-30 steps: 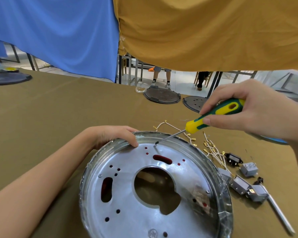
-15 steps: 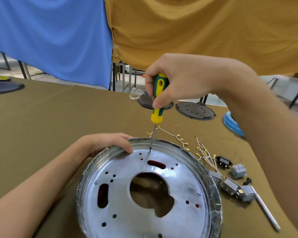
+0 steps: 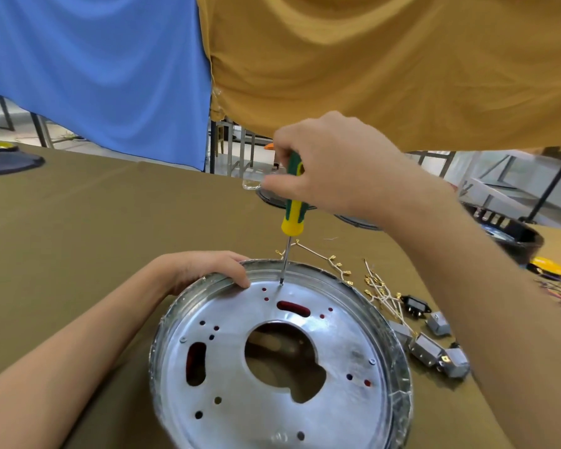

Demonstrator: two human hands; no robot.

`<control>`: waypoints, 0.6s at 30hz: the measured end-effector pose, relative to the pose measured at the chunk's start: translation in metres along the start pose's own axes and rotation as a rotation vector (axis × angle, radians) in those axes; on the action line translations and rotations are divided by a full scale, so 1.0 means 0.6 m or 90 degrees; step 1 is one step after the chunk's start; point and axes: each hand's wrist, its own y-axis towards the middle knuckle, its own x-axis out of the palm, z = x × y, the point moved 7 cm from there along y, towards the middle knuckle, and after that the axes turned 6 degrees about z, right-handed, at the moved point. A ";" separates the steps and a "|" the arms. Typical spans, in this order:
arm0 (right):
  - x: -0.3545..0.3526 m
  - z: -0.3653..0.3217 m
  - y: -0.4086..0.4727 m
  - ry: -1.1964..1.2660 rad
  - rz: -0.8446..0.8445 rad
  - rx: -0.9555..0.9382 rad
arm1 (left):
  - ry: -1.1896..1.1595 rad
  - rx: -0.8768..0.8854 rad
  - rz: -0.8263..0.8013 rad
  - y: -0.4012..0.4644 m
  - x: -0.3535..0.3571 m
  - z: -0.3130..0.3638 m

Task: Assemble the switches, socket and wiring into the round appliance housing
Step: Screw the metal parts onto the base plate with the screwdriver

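A round metal housing point(image 3: 282, 361) lies at the near edge of the olive-covered surface point(image 3: 78, 238), the left hand point(image 3: 201, 270) curling its fingers over the far-left rim. The right hand point(image 3: 334, 166) grips a green-and-yellow screwdriver point(image 3: 292, 205) upright, its tip on the plate near the far rim. Wires point(image 3: 379, 293), a black socket point(image 3: 415, 307) and grey switches point(image 3: 434, 351) lie toward the surface's right edge.

Screwdriver point(image 3: 292, 209): green and yellow handle, silver shaft | round housing point(image 3: 272, 361): shiny silver metal, red showing through its slots | table cloth point(image 3: 78, 228): olive brown | hanging cloths: blue point(image 3: 94, 69) and mustard yellow point(image 3: 386, 59) | socket point(image 3: 415, 307): black | switches point(image 3: 434, 351): grey
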 end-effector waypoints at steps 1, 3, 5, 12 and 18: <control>0.001 0.005 -0.004 -0.023 0.028 0.028 | -0.008 -0.001 -0.001 0.002 -0.001 -0.002; 0.009 0.011 -0.013 0.067 0.027 0.052 | -0.022 -0.001 -0.001 0.005 -0.004 -0.005; 0.010 0.010 -0.020 0.172 0.011 0.051 | -0.034 0.005 -0.008 0.006 -0.005 -0.007; 0.010 0.020 -0.014 -0.006 0.051 0.106 | -0.033 0.006 -0.018 0.004 -0.001 -0.008; 0.006 0.021 -0.018 0.125 0.005 0.091 | -0.004 0.004 0.002 0.003 -0.004 -0.006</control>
